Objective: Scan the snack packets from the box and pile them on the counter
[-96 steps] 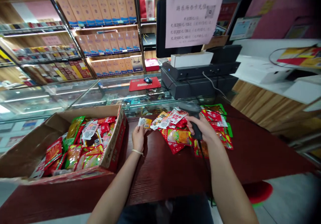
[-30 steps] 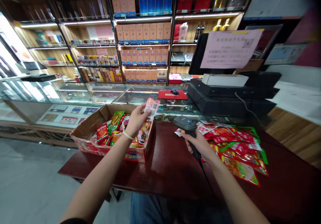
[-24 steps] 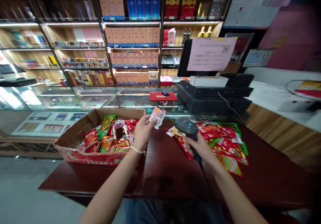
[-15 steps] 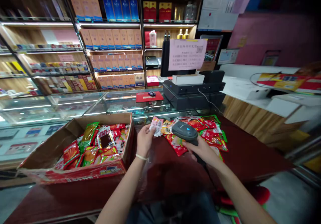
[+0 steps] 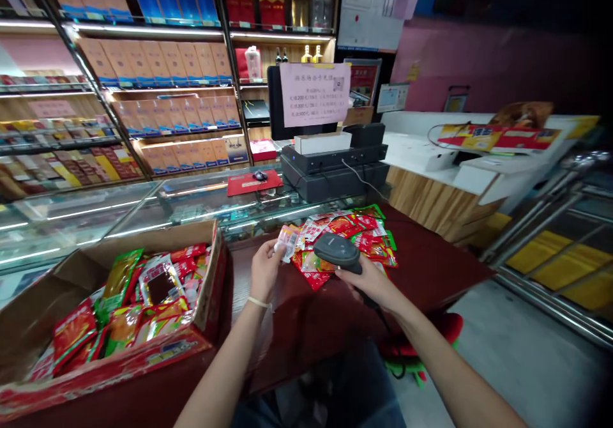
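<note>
The fingers of your left hand [image 5: 265, 275], just left of centre and below the middle of the frame, pinch a small pink-and-white plastic packet [image 5: 286, 239]. The fingers of your right hand [image 5: 371, 280], right of centre, are wrapped around the grip of a black handheld scanner [image 5: 338, 249], its head toward the packet but apart from it. Behind the scanner, a heap of glossy red, green and white snack pouches [image 5: 352, 225] lies on the dark red wooden bench [image 5: 431, 249]; you cannot tell whether your packet touches it. At lower left, an open brown-and-red cardboard box [image 5: 211, 281] holds more pouches. Beyond the bench, a glass-topped display case [image 5: 129, 220] carries a flat red mat [image 5: 239, 184] and, at upper centre, a black monitor [image 5: 274, 105] bearing a pink printed sheet [image 5: 313, 99].
</note>
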Motion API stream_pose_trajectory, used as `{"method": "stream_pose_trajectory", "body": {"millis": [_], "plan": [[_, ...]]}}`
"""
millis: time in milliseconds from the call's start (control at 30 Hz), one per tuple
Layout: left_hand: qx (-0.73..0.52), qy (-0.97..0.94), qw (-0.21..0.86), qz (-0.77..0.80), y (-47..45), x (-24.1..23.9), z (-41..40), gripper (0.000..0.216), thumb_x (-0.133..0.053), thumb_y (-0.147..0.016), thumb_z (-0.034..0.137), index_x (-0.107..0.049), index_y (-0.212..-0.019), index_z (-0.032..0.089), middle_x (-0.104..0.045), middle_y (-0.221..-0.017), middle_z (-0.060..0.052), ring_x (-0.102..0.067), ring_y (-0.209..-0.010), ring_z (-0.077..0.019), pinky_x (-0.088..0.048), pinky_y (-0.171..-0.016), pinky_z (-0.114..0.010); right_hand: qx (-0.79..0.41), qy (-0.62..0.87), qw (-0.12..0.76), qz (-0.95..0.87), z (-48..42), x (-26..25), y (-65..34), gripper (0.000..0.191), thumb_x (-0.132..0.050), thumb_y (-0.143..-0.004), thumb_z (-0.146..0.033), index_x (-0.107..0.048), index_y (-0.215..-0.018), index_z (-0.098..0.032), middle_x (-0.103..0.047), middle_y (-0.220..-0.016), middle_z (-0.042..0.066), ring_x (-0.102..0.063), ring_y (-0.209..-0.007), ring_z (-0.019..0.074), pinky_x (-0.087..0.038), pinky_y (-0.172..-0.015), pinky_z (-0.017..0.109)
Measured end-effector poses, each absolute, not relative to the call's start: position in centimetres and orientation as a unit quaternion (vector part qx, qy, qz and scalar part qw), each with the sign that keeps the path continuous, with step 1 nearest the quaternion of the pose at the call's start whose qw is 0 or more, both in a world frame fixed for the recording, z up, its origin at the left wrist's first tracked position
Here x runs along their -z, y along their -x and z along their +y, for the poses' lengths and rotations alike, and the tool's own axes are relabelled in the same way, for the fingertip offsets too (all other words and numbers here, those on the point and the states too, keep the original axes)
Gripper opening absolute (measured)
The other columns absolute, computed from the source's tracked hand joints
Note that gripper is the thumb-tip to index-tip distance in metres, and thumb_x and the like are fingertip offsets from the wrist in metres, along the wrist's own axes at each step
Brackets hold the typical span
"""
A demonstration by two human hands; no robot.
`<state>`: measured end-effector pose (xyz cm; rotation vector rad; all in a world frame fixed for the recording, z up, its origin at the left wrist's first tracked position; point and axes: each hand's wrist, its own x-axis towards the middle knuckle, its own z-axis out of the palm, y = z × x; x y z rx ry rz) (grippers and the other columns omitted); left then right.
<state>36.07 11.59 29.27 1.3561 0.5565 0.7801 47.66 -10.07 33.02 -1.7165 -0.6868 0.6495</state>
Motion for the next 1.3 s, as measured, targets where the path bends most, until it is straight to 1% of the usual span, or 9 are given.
{"method": "stream_pose_trajectory", "body": {"millis": [167, 333, 433, 600, 767, 833, 933, 1100, 1300], "plan": [[-0.331, -0.658, 0.650, 0.188, -39.8, -28.3, 10.6, 0.035, -0.069, -0.077, 0.038, -0.068, -0.104, 0.016, -0.073, -0.100, -0.009, -0.067, -0.084, -0.0196, -0.051, -0.075, -0.030, -0.246, 0.706, 0.627, -0.221, -12.8, -31.6, -50.1, 0.037, -0.070, -0.076, -0.045, -0.044, -0.093, -0.025, -0.048, -0.047, -0.012, -0.044, -0.032, 0.0097, -0.035, -0.032, 0.020], [-0.312, -0.788, 0.506, 0.161, -44.9, -27.9, 8.4, 0.017, -0.064, -0.079, 0.025, -0.072, -0.092, 0.019, -0.070, -0.090, -0.007, -0.063, -0.084, -0.0219, -0.048, -0.082, -0.036, -0.207, 0.689, 0.670, -0.184, -16.2, -31.0, -53.1, 0.038, -0.070, -0.076, -0.044, -0.040, -0.089, -0.025, -0.050, -0.049, -0.012, -0.045, -0.034, 0.0096, -0.034, -0.032, 0.019], [-0.311, -0.840, 0.428, 0.120, -47.7, -27.7, 6.5, 0.014, -0.063, -0.080, 0.019, -0.073, -0.089, 0.021, -0.068, -0.087, -0.007, -0.062, -0.087, -0.0231, -0.047, -0.085, -0.037, -0.193, 0.683, 0.684, -0.169, -17.8, -30.9, -54.4, 0.038, -0.071, -0.076, -0.044, -0.041, -0.089, -0.025, -0.051, -0.049, -0.011, -0.045, -0.034, 0.0099, -0.035, -0.032, 0.020], [-0.270, -0.911, 0.311, 0.014, -50.6, -25.7, 3.4, 0.028, -0.049, -0.088, 0.013, -0.072, -0.103, 0.020, -0.067, -0.101, -0.008, -0.062, -0.096, -0.0203, -0.049, -0.088, -0.034, -0.181, 0.674, 0.698, -0.160, -19.4, -30.6, -55.3, 0.038, -0.071, -0.076, -0.045, -0.041, -0.086, -0.024, -0.050, -0.050, -0.011, -0.045, -0.035, 0.0086, -0.034, -0.033, 0.019], [-0.154, -0.966, 0.204, -0.051, -50.7, -23.6, 1.8, 0.052, -0.053, -0.077, 0.005, -0.063, -0.125, 0.021, -0.063, -0.129, -0.008, -0.057, -0.118, -0.0252, -0.043, -0.106, -0.042, -0.182, 0.680, 0.693, -0.156, -19.9, -30.2, -55.3, 0.037, -0.071, -0.076, -0.045, -0.042, -0.086, -0.024, -0.050, -0.050, -0.010, -0.045, -0.035, 0.0091, -0.035, -0.033, 0.020], [-0.146, -0.965, 0.211, -0.051, -50.3, -23.5, 1.8, 0.058, -0.054, -0.074, 0.006, -0.059, -0.131, 0.019, -0.057, -0.138, -0.009, -0.053, -0.126, -0.0259, -0.040, -0.110, -0.042, -0.182, 0.684, 0.689, -0.156, -19.7, -30.1, -55.3, 0.036, -0.070, -0.077, -0.044, -0.042, -0.085, -0.024, -0.050, -0.050, -0.010, -0.045, -0.035, 0.0093, -0.035, -0.033, 0.020], [-0.164, -0.952, 0.256, -0.045, -49.7, -24.1, 2.1, 0.058, -0.051, -0.075, 0.004, -0.059, -0.131, 0.016, -0.057, -0.138, -0.010, -0.053, -0.126, -0.0231, -0.040, -0.111, -0.038, -0.187, 0.682, 0.689, -0.157, -19.2, -30.1, -55.2, 0.035, -0.070, -0.077, -0.044, -0.041, -0.083, -0.024, -0.050, -0.050, -0.010, -0.044, -0.035, 0.0093, -0.035, -0.032, 0.020], [-0.225, -0.922, 0.315, -0.005, -47.9, -26.5, 3.2, 0.046, -0.048, -0.078, 0.002, -0.066, -0.115, 0.019, -0.067, -0.119, -0.007, -0.061, -0.112, -0.0204, -0.047, -0.102, -0.036, -0.207, 0.675, 0.689, -0.166, -17.8, -30.9, -54.4, 0.037, -0.072, -0.076, -0.045, -0.042, -0.083, -0.024, -0.051, -0.051, -0.009, -0.044, -0.036, 0.0090, -0.034, -0.033, 0.020], [-0.304, -0.889, 0.336, 0.063, -43.6, -30.9, 6.3, 0.024, -0.054, -0.086, 0.014, -0.067, -0.106, 0.020, -0.071, -0.104, -0.007, -0.064, -0.100, -0.0211, -0.052, -0.091, -0.038, -0.236, 0.655, 0.690, -0.198, -14.7, -33.0, -52.4, 0.040, -0.075, -0.074, -0.044, -0.042, -0.085, -0.025, -0.051, -0.050, -0.009, -0.045, -0.035, 0.0094, -0.035, -0.033, 0.021]]}}
